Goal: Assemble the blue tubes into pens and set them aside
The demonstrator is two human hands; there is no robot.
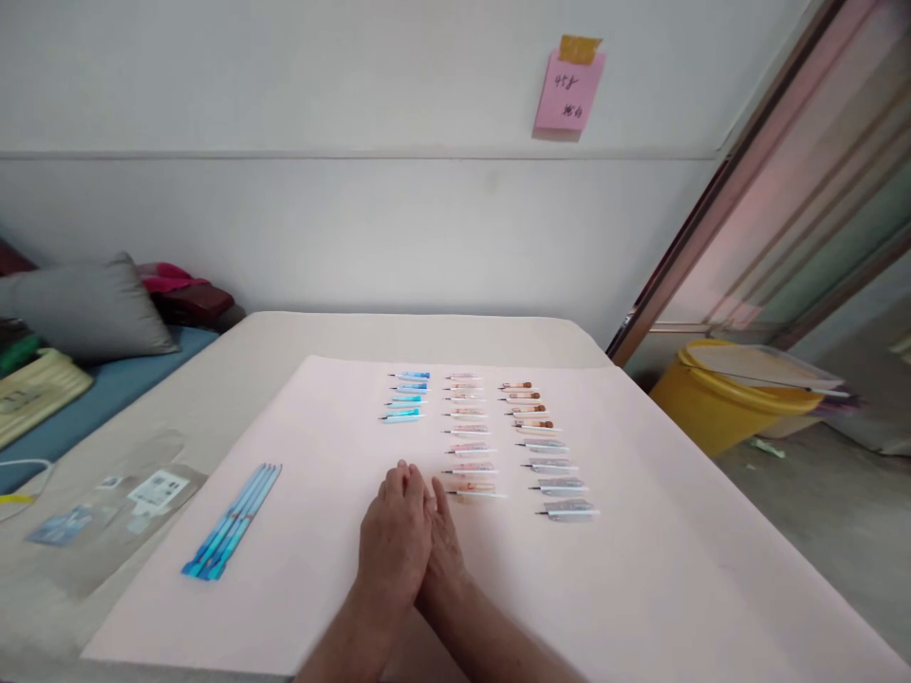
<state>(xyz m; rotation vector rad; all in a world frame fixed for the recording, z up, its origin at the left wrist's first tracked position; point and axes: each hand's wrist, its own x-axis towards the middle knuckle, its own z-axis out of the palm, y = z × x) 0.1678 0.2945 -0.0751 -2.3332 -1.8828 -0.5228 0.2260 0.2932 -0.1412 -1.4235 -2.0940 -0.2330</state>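
Note:
My left hand [396, 531] and my right hand [444, 550] rest together over the front middle of the pale pink sheet [313, 560]. Their palms meet, with the left hand's back toward me and the right thumb stretched up. Nothing shows between them, though the inner palms are hidden. Just beyond my right fingers lies an orange-printed pen piece [475, 489] with a thin white stick. Behind it run rows of similar small pieces: blue ones [407, 401], pink ones [470, 449], brown-ended ones [528, 411] and greyish ones [562, 486], many with dark tips.
Several long blue pens [233, 522] lie side by side on the sheet's left. Clear plastic packaging [118, 512] sits on the table beyond. A grey cushion [89, 308] is at far left, a yellow bin [712, 398] on the right-hand floor. A pink note [569, 90] hangs on the wall.

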